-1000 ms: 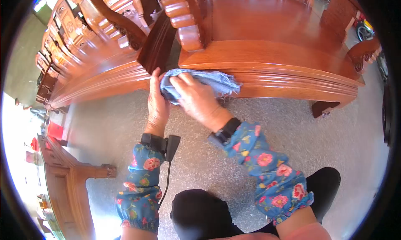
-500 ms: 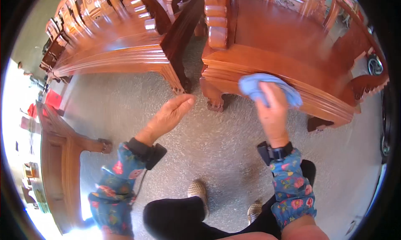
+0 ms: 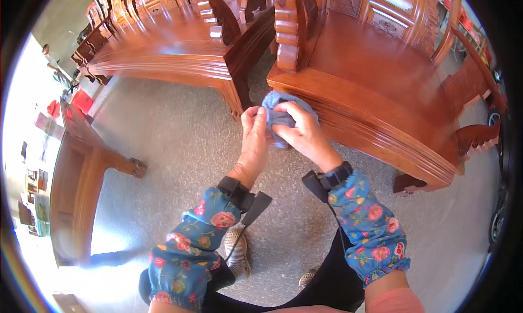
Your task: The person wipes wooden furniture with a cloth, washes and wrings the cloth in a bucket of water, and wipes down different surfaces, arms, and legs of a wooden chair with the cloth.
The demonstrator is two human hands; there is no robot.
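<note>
A blue cloth [image 3: 279,99] is bunched at the left front corner of the wooden chair [image 3: 359,111]. My right hand [image 3: 306,134] grips it, with the thumb and fingers pressed into its folds. Against the cloth's left edge is my left hand [image 3: 254,144], its fingers curled and thumb raised; whether it pinches the fabric is hard to make out. The cloth hides part of the chair's corner and front leg. Both forearms wear blue floral sleeves and black wrist straps.
Left of the chair stands a long wooden bench [image 3: 163,62] with a carved back. A wooden table [image 3: 81,171] is at the far left, with a red box [image 3: 82,101] behind it. A person [image 3: 57,68] is in the background. Wheels show at the right edge.
The cloth and my right hand have moved left along the chair front to its corner. My left hand, apart from the cloth half a second ago, has come up beside it.
</note>
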